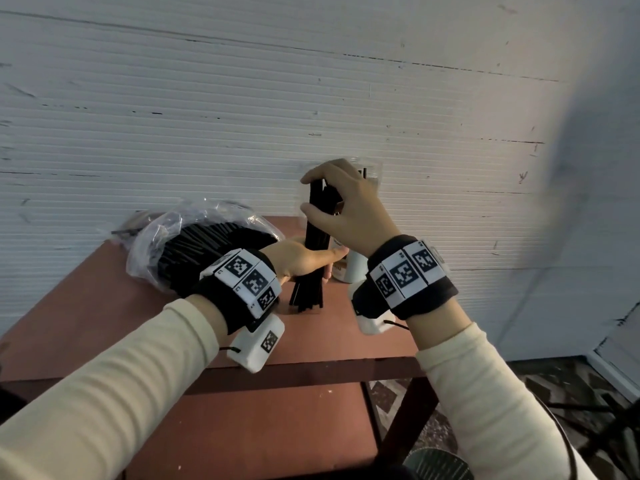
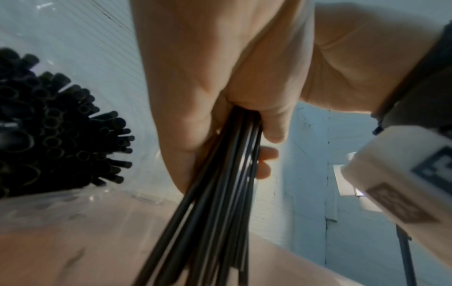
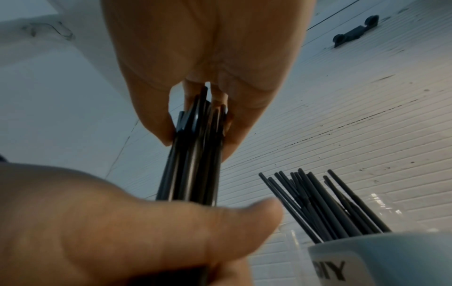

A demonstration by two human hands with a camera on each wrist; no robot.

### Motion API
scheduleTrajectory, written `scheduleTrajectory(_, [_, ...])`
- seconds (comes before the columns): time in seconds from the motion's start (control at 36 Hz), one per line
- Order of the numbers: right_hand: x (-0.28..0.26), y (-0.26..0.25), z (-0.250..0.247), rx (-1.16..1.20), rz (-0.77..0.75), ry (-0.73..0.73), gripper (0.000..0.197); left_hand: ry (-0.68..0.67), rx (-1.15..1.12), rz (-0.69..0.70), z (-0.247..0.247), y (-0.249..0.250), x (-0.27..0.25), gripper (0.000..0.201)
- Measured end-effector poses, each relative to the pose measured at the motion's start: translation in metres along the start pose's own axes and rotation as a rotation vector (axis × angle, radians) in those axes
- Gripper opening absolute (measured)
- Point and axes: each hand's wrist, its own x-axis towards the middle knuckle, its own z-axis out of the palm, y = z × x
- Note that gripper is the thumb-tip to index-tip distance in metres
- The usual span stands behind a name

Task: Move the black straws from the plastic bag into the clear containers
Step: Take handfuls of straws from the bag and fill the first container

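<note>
Standing upright on the reddish-brown table (image 1: 104, 306), lower ends splayed on its surface: one bundle of black straws (image 1: 313, 258), thin, matte, straight, uneven at the top. Held by both hands near the table's far edge.

Plastic bag (image 1: 166, 233): clear, crinkled, lying on the table to the left of the bundle, against the white ribbed wall (image 1: 207, 98). Contents: a large mass of black straws, open round ends facing the left wrist camera, of mixed bore.

Clear container (image 1: 372, 173): behind the right hand, mostly hidden in the head view. Right wrist view shows its transparent rim above a white label band printed with letters reading "DIY". Contents: a dozen or so black straws, leaning outward, tips well above the rim. It stands just to the right of the held bundle; whether they touch cannot be told.

Left hand (image 1: 304, 259): fingers and thumb wrapped round the middle of the bundle, gripping it. Left wrist view shows straws fanning downward out of the closed fist.

Right hand (image 1: 349, 206): above the left, thumb and fingertips pinching the top of the same bundle; index finger arched over the straw ends. Right wrist view confirms thumb on one side, fingers on the other, straws between.

Both wrists carry black bands with white marker tiles; cream sleeves (image 1: 104, 393).
</note>
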Motion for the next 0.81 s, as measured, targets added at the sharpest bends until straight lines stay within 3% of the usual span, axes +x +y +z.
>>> scheduleTrajectory(0.17, [-0.011, -0.010, -0.015, 0.171, 0.121, 0.183, 0.092, 0.020, -0.109, 0.176, 0.001, 0.020, -0.010, 0.036])
scheduleTrajectory(0.22, [-0.013, -0.011, -0.023, 0.144, 0.177, 0.154, 0.095, 0.006, -0.065, 0.253, 0.000, 0.031, -0.016, 0.033])
scheduleTrajectory(0.31, [-0.013, -0.007, -0.034, 0.042, 0.261, -0.114, 0.066, -0.055, 0.042, 0.316, -0.005, 0.039, -0.020, 0.025])
scheduleTrajectory(0.36, [-0.015, -0.005, -0.036, 0.119, 0.323, -0.276, 0.047, -0.107, 0.153, 0.335, -0.008, 0.041, -0.020, 0.048])
scheduleTrajectory(0.44, [-0.014, 0.000, -0.034, 0.148, 0.281, -0.258, 0.016, -0.107, 0.126, 0.319, -0.002, 0.041, -0.012, 0.036])
scheduleTrajectory(0.5, [-0.011, 0.007, -0.035, 0.139, 0.273, -0.178, 0.011, -0.085, 0.140, 0.282, 0.006, 0.045, -0.002, 0.034])
scheduleTrajectory(0.58, [-0.002, 0.015, -0.045, 0.156, 0.309, -0.031, 0.021, 0.050, 0.105, 0.251, 0.016, 0.049, 0.009, 0.051])
scheduleTrajectory(0.72, [0.019, 0.035, -0.071, 0.169, 0.356, 0.240, 0.023, 0.462, 0.080, 0.173, 0.027, 0.046, 0.032, 0.101])
scheduleTrajectory(0.81, [0.031, 0.052, -0.081, 0.123, 0.418, 0.277, 0.027, 0.398, 0.078, 0.024, 0.022, 0.037, 0.050, 0.146])
